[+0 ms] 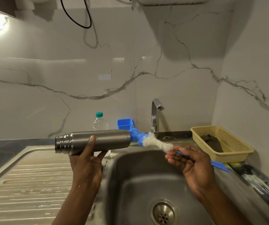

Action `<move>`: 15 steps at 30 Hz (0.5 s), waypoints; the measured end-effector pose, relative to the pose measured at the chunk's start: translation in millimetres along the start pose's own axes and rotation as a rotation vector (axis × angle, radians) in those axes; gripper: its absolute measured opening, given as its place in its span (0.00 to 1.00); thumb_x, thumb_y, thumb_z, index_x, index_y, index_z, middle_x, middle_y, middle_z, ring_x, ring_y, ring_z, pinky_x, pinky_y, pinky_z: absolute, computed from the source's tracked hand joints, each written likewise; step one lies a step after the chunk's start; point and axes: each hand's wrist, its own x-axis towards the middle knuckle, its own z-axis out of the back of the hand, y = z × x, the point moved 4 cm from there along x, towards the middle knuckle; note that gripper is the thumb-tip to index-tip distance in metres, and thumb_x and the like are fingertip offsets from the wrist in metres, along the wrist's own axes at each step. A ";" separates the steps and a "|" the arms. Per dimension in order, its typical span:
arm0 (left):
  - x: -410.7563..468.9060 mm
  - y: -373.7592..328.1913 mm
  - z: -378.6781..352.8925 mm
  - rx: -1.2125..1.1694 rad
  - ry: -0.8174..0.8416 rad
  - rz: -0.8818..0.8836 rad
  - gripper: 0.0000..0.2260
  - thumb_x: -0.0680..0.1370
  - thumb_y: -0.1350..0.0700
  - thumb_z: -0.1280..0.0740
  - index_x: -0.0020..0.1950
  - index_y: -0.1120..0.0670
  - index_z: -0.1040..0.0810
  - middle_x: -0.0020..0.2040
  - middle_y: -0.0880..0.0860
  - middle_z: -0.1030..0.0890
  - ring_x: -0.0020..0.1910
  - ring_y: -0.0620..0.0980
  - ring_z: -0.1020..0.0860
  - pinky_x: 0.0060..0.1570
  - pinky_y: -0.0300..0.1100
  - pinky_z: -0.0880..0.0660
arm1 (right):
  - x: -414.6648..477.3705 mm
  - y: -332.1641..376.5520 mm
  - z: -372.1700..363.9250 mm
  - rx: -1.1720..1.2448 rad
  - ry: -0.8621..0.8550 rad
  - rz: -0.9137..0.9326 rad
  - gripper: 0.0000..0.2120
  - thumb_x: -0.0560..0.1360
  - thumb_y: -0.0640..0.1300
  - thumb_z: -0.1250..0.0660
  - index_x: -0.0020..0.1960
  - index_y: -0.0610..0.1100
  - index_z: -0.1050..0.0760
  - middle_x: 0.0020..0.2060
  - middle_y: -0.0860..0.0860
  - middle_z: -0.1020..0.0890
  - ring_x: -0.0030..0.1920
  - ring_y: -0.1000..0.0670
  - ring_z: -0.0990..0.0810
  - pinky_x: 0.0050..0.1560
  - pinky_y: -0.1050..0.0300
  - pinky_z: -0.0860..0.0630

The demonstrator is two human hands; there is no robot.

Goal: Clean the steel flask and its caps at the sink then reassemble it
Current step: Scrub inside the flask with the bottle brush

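The ribbed drainboard [25,176] takes up the left side. Just past it, the left hand [86,164] holds the steel flask [114,138] level in the air, above the seam between drainboard and basin. The fingers wrap under the body from behind and the thumb presses on the near side. The flask's threaded neck [62,143] points left and carries no cap; neither cap is in view.

Behind the flask, a clear plastic bottle [100,123] with a green cap and a small blue tub [125,124] stand against the marble wall. At the flask's closed base, the blue tip of a bottle brush [148,140] touches or sits just behind the steel; which of the two cannot be told. Its white bristles run rightward past the tap [154,116], which shows no running water, and over the sink basin [138,184]. The right hand [192,163] has its fingers curled loosely round the brush's blue handle, close behind the bristles. Farther right, a yellow basket [228,155] sits on the counter with something dark inside.

The scrubbing step looks to be in hand, with the outside or base under the brush. The bristles are at the end away from the mouth, so cleaning the inside would call for turning the flask or carrying the brush round to the neck.
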 end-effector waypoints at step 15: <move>-3.1 9.6 -0.6 -0.012 -0.012 0.023 0.19 0.79 0.63 0.30 0.69 0.51 0.23 0.69 0.57 0.19 0.67 0.57 0.19 0.66 0.69 0.25 | -3.4 -10.5 -5.0 0.032 0.033 -0.059 0.13 0.82 0.34 0.45 0.46 0.31 0.23 0.46 0.28 0.16 0.45 0.35 0.13 0.42 0.50 0.14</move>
